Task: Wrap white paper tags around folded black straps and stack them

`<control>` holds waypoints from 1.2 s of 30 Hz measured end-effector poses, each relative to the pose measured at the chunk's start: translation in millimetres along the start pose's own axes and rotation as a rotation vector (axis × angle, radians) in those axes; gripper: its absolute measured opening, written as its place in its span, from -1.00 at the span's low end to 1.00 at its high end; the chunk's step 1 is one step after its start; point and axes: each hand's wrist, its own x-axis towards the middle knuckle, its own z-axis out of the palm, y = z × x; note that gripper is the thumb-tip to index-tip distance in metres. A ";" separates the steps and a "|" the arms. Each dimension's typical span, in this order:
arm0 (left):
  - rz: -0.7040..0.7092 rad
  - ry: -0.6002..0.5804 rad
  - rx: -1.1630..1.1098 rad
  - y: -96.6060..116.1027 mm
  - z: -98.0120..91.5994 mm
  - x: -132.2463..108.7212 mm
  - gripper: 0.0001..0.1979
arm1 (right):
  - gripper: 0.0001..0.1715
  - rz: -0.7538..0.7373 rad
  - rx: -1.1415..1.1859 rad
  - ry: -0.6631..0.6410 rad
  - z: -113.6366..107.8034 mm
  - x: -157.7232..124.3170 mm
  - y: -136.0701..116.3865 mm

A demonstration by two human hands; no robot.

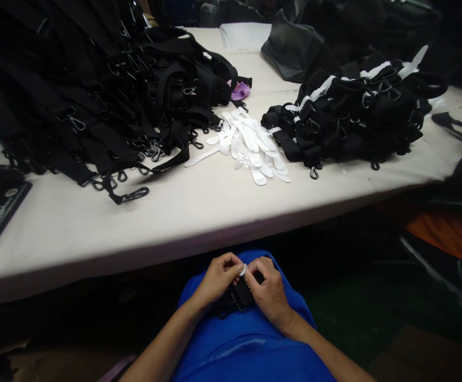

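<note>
I see the white strip pinched between the left hand and right hand, fingertips nearly meeting, neither nearer. It sits over the black strap bundle on the blue-covered lap, its long axis hidden, the worktop ahead

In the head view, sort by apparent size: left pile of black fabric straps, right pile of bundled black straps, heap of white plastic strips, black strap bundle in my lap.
1. Left black strap pile, cut by the frame
2. Right bundled black pile
3. White plastic strip heap
4. Black lap bundle, partly covered
</note>
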 end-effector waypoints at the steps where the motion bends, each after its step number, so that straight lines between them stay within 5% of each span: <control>1: -0.016 0.000 -0.012 0.4 -0.4 1.2 -0.69 | -0.73 -0.015 0.019 -0.008 -2.3 0.1 -1.6; 6: 0.010 0.140 0.017 -2.0 6.1 -3.2 -0.70 | -0.79 -0.044 -0.114 0.100 -18.6 -3.1 -19.5; 9: 0.092 0.190 0.106 0.7 13.1 -12.7 -0.73 | -0.60 0.143 -0.138 -0.086 -22.7 -4.1 -31.8; 14: 0.237 0.268 0.307 7.8 19.8 -27.3 -0.82 | -0.43 0.454 0.292 -0.246 -14.6 1.3 -34.6; 18: 0.251 0.323 0.343 8.0 20.5 -27.8 -0.80 | -0.50 0.452 0.424 -0.218 -6.6 2.9 -26.8; 27: 0.247 0.397 0.193 20.7 19.4 -6.1 -0.79 | -0.52 0.413 0.200 -0.105 -17.2 0.6 -17.3; 36: 0.105 0.119 -0.262 31.2 36.3 1.8 -0.60 | -0.45 0.508 0.476 -0.065 -26.6 12.2 0.5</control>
